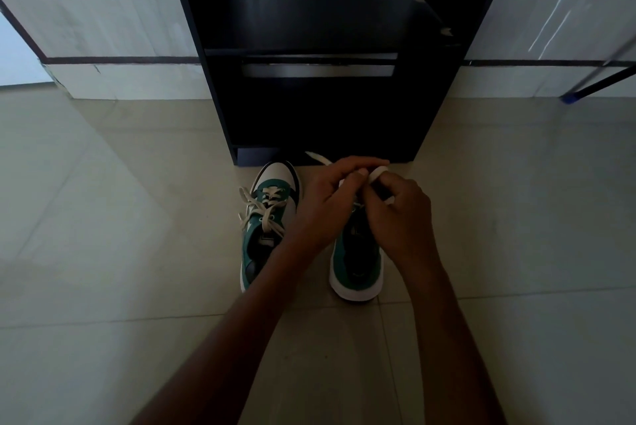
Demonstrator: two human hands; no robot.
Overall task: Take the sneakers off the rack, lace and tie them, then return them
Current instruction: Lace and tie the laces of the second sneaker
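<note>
Two green and white sneakers stand side by side on the tiled floor in front of a black shoe rack (320,28), toes toward it. The left sneaker (266,221) shows a white lace crossed and knotted over its tongue, with loose ends hanging to the left. Above the front of the right sneaker (356,263), my left hand (330,204) and my right hand (399,218) meet, each pinching part of its white lace (377,172). One lace end (318,158) sticks out toward the rack. The right sneaker's front is hidden under my hands.
The rack's shelves hold nothing and its base stands just beyond the toes. A pale wall with a dark skirting line runs behind it. A thin pole with a blue tip (571,97) leans in at the right. Open floor tiles spread on both sides.
</note>
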